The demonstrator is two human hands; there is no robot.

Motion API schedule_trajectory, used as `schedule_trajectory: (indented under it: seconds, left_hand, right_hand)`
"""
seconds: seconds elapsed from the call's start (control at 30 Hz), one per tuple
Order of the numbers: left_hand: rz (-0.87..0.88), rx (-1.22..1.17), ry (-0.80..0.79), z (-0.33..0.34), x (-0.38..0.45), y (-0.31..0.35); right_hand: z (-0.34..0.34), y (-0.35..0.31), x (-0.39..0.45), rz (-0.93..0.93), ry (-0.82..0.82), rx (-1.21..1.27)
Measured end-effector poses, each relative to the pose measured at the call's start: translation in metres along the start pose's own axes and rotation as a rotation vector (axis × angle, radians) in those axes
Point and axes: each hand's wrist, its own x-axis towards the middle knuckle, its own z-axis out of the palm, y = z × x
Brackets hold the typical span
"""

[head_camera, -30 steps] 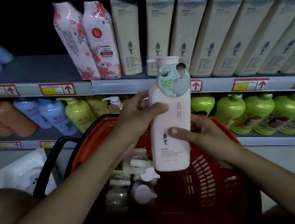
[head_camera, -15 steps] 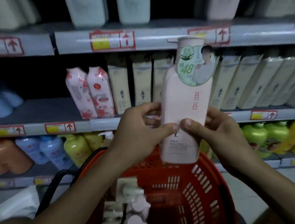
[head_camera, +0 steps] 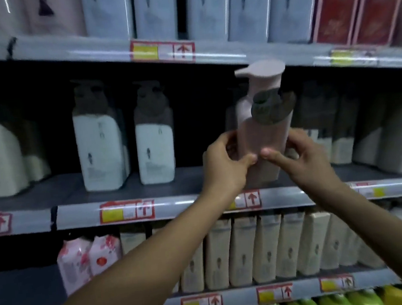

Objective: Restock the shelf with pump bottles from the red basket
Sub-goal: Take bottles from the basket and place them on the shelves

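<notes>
A pink pump bottle (head_camera: 261,132) with a round dark sticker near its neck is held upright at the level of the middle shelf (head_camera: 170,207), its base just above the shelf's front edge. My left hand (head_camera: 225,164) grips its lower left side and my right hand (head_camera: 302,158) its lower right side, thumbs meeting on the front. The red basket is out of view. Behind the bottle the shelf bay is dark, with a dim similar bottle just left of it.
Two white pump bottles (head_camera: 102,146) stand on the same shelf to the left, and grey-white ones (head_camera: 339,135) to the right. The shelf above (head_camera: 210,51) hangs close over the pump head. Beige boxes (head_camera: 264,249) and pink pouches (head_camera: 87,259) fill the shelf below.
Both hands have raised the pink bottle from above the basket up to the middle shelf. The view has tilted upward, and the basket has dropped out of sight.
</notes>
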Motion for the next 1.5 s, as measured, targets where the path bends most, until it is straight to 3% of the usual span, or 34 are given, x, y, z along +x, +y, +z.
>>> schedule_trajectory:
  seconds: [0.1,0.3,0.43,0.83,1.17,1.27,1.37,1.5]
  left_hand:
    - [-0.031,0.008,0.008,0.021,0.017,-0.019]
    - [-0.048,0.002,-0.006,0.046,0.021,-0.034]
    - [0.021,0.178,0.010,0.057,0.030,-0.038]
    - [-0.119,0.390,-0.021,0.054,0.034,-0.047]
    - [-0.147,0.266,-0.030,0.055,0.025,-0.052]
    - [-0.161,0.225,-0.105,0.041,0.017,-0.042]
    - [-0.147,0.208,-0.099,0.017,0.005,-0.025]
    - [-0.136,0.154,-0.067,-0.031,-0.042,-0.020]
  right_hand:
    - [0.001,0.025,0.014,-0.046,-0.003,-0.060]
    - [0.003,0.064,0.023,0.064,0.014,0.038]
    - [-0.001,0.079,0.029,0.141,0.076,0.191]
    - [0.005,0.078,0.038,0.149,0.045,0.025]
    - [0.019,0.067,0.019,0.237,0.114,0.072]
    - [0.024,0.052,0.002,0.278,0.303,0.088]
    - [0.028,0.020,-0.021,0.214,0.444,0.100]
    - [0.053,-0.015,-0.078,0.119,0.390,0.182]
